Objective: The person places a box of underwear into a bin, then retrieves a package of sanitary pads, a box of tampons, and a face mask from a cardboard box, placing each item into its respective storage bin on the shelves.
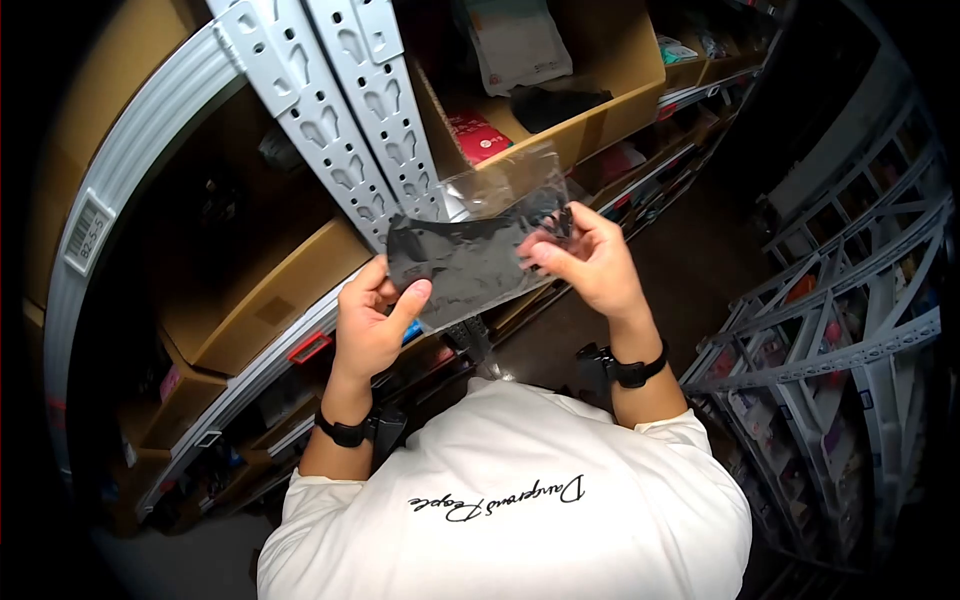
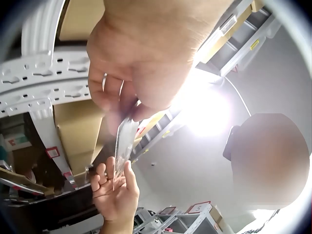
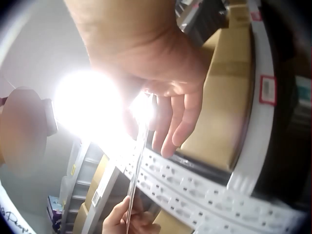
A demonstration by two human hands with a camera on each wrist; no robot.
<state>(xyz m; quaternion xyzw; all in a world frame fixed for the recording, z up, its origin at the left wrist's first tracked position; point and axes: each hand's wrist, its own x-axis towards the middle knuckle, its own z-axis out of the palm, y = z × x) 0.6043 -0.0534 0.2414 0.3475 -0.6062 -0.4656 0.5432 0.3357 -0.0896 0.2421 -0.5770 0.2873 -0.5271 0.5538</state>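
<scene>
Between both hands stretches a clear plastic bag (image 1: 505,190) with a flat black item (image 1: 465,255) inside. My left hand (image 1: 370,325) pinches its lower left edge, thumb in front and fingers behind. On the other side my right hand (image 1: 600,265) grips the right edge, its thumb lying over the plastic. In the left wrist view the bag (image 2: 125,141) appears nearly edge-on, running from the left hand (image 2: 141,63) to the right hand (image 2: 117,197). Glare washes out part of the right hand (image 3: 180,97) in the right wrist view.
A perforated metal upright (image 1: 350,120) stands just beyond the bag. Behind it, a cardboard bin (image 1: 610,110) holds packaged goods, including a red packet (image 1: 478,135). Another cardboard bin (image 1: 270,300) sits on the left shelf, which bears a barcode label (image 1: 88,235). More metal racks (image 1: 840,365) line the right.
</scene>
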